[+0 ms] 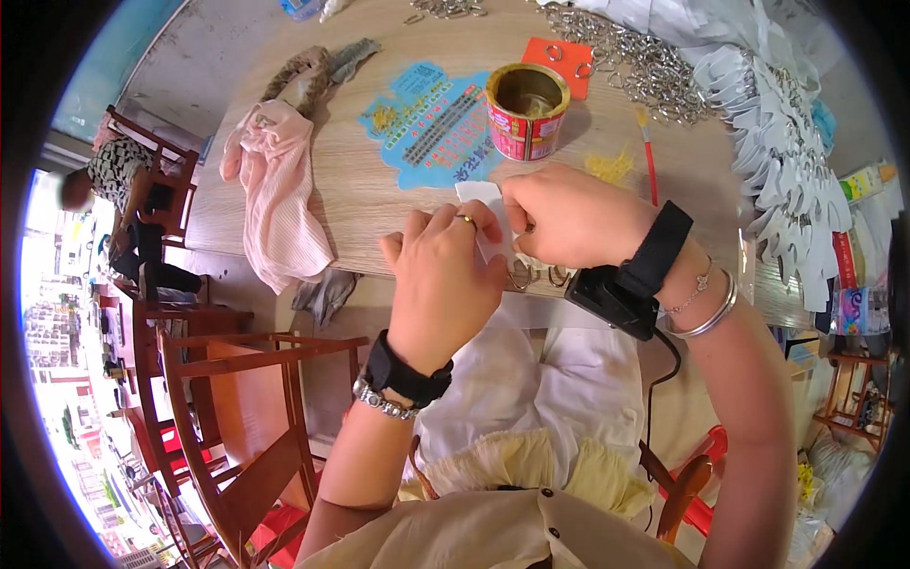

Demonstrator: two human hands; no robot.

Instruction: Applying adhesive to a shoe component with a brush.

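The blue sheet (409,169) and red tin (522,139) bear printed characters (459,143).

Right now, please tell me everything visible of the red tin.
The red tin is a short, open cylinder, apparently metal, with a printed wall and stained golden rim; its inside looks brownish. It stands upright on the table, at the edge of the blue sheet. The nearby right hand seems apart from it.

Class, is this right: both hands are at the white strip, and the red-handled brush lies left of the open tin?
Not quite: the red-handled brush lies right of the open tin, as the head view shows. The left hand and right hand are indeed at the white strip.
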